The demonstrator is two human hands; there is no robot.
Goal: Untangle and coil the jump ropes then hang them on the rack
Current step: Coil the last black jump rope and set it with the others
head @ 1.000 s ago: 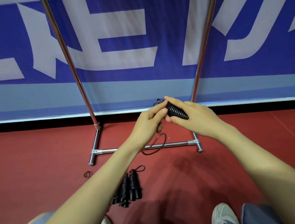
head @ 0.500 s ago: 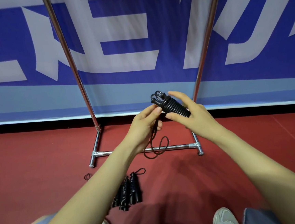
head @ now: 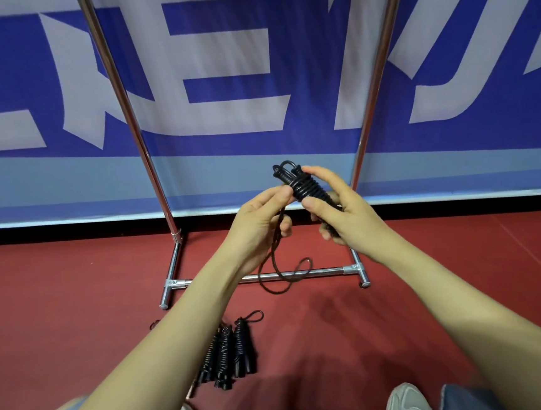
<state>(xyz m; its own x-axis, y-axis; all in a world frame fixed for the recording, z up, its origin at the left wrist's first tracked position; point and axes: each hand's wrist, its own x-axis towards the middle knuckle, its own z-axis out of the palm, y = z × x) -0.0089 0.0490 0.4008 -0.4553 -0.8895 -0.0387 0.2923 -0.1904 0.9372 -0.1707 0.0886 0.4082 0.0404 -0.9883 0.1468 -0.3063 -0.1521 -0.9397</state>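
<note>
My right hand [head: 345, 218] grips a black jump rope bundle [head: 305, 187], its cord wound tightly round the handles, held tilted in front of the chrome rack [head: 268, 275]. My left hand [head: 258, 225] pinches the loose black cord [head: 276, 266] right beside the bundle. The free end of that cord hangs down in a loop over the rack's bottom bar. Several other coiled black ropes [head: 226, 352] lie side by side on the red floor under my left forearm.
The rack's two chrome uprights [head: 123, 103] rise out of the top of the view; its top bar is out of sight. A blue and white banner [head: 251, 75] stands behind it. My shoes [head: 407, 402] are at the bottom edge.
Both hands have lifted the bundle slightly higher. The hanging cord tail has grown longer below my left hand and now loops over the rack's bottom bar.
</note>
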